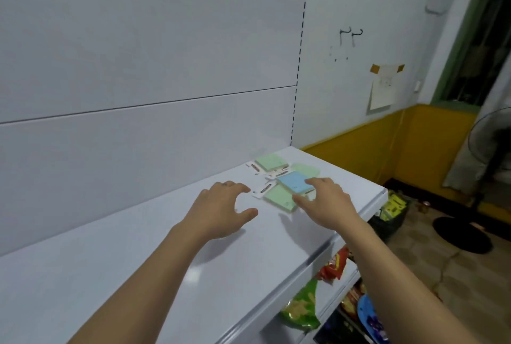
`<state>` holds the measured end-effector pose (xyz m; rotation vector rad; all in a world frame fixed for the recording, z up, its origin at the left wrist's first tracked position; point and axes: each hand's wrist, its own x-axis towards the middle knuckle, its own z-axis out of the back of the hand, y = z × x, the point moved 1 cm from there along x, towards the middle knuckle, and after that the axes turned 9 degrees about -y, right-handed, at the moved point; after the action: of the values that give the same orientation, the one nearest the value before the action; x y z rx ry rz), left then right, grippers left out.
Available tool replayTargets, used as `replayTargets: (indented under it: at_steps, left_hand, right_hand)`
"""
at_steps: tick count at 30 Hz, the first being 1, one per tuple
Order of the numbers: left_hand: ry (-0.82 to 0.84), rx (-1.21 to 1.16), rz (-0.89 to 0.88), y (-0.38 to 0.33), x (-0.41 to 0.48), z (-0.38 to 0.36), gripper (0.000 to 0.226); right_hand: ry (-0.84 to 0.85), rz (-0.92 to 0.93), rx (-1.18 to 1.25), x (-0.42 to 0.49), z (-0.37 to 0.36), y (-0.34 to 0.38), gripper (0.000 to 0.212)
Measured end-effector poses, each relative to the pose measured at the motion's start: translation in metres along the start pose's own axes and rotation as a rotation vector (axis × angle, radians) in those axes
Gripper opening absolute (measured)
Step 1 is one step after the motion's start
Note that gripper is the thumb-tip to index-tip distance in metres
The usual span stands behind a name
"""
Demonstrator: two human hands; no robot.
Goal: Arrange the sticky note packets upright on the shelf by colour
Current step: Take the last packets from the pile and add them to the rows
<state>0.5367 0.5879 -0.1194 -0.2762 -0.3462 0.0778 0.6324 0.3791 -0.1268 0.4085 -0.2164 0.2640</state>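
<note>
The sticky note packets (269, 162) are piled flat at the right end of the shelf (138, 260), the blue packet (291, 181) touched by the spread right hand (325, 201), the left hand (221, 206) held open and empty alongside.

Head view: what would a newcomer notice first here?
A blue packet lies flat on pale green packets near the right end of the white shelf. Both bare hands reach toward them: the right hand at the blue one, the left hand hovering beside. Bright snack bags show below.
</note>
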Motion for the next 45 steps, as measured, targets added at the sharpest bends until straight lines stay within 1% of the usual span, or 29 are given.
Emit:
replayTargets:
  at_steps: [3,6,9,12,14,17,19,21,25,29,30,32,35,37,38,41,42,45]
  left_hand:
    - [0.008,-0.014,0.073,-0.016,0.018,-0.026,0.052]
    - [-0.033,-0.032,0.165,-0.031,0.031,-0.047,0.048]
    - [-0.025,-0.012,0.214,-0.045,0.042,-0.069,0.054]
    - [0.037,0.102,0.266,-0.054,0.049,-0.087,0.066]
    - [0.057,0.191,0.274,-0.061,0.05,-0.096,0.068]
    - [0.042,0.3,0.261,-0.069,0.044,-0.104,0.068]
    - [0.032,0.298,0.278,-0.071,0.042,-0.104,0.071]
    - [0.014,0.294,0.302,-0.074,0.04,-0.103,0.073]
    - [-0.03,0.298,0.328,-0.08,0.04,-0.102,0.064]
    - [-0.066,0.232,0.313,-0.072,0.038,-0.104,0.043]
    - [-0.07,0.204,0.304,-0.069,0.037,-0.105,0.039]
    - [-0.083,0.174,0.281,-0.063,0.035,-0.106,0.035]
    - [-0.112,0.182,0.239,-0.052,0.034,-0.101,0.043]
    - [-0.114,0.194,0.26,-0.041,0.033,-0.093,0.054]
    - [-0.114,0.192,0.289,-0.036,0.032,-0.09,0.056]
    - [-0.152,0.166,0.36,-0.026,0.029,-0.081,0.04]
    - [-0.156,0.152,0.381,-0.027,0.028,-0.08,0.044]
    - [-0.119,0.151,0.424,-0.034,0.029,-0.081,0.073]
  right_hand:
    - [-0.023,-0.025,0.045,0.022,-0.015,-0.024,0.064]
    - [-0.062,-0.027,0.117,0.04,-0.032,-0.033,0.066]
    - [-0.054,-0.019,0.148,0.053,-0.049,-0.035,0.068]
    - [-0.015,0.03,0.085,0.06,-0.061,-0.038,0.063]
    - [-0.028,0.052,0.078,0.062,-0.066,-0.041,0.06]
    - [-0.109,0.027,0.163,0.065,-0.066,-0.045,0.054]
    - [-0.138,0.002,0.213,0.065,-0.064,-0.048,0.052]
    - [-0.154,-0.027,0.313,0.064,-0.065,-0.052,0.05]
    - [-0.166,-0.095,0.625,0.063,-0.063,-0.062,0.045]
    - [-0.163,-0.166,0.766,0.061,-0.06,-0.072,0.056]
    - [-0.156,-0.174,0.791,0.061,-0.06,-0.074,0.056]
    - [-0.144,-0.159,0.813,0.061,-0.06,-0.076,0.049]
    - [-0.127,-0.137,0.8,0.061,-0.061,-0.074,0.033]
    - [-0.134,-0.148,0.794,0.06,-0.062,-0.072,0.026]
    - [-0.145,-0.157,0.788,0.06,-0.063,-0.071,0.024]
    - [-0.193,-0.18,0.789,0.061,-0.064,-0.073,0.022]
    - [-0.207,-0.188,0.8,0.06,-0.063,-0.074,0.023]
    - [-0.211,-0.19,0.823,0.061,-0.064,-0.076,0.024]
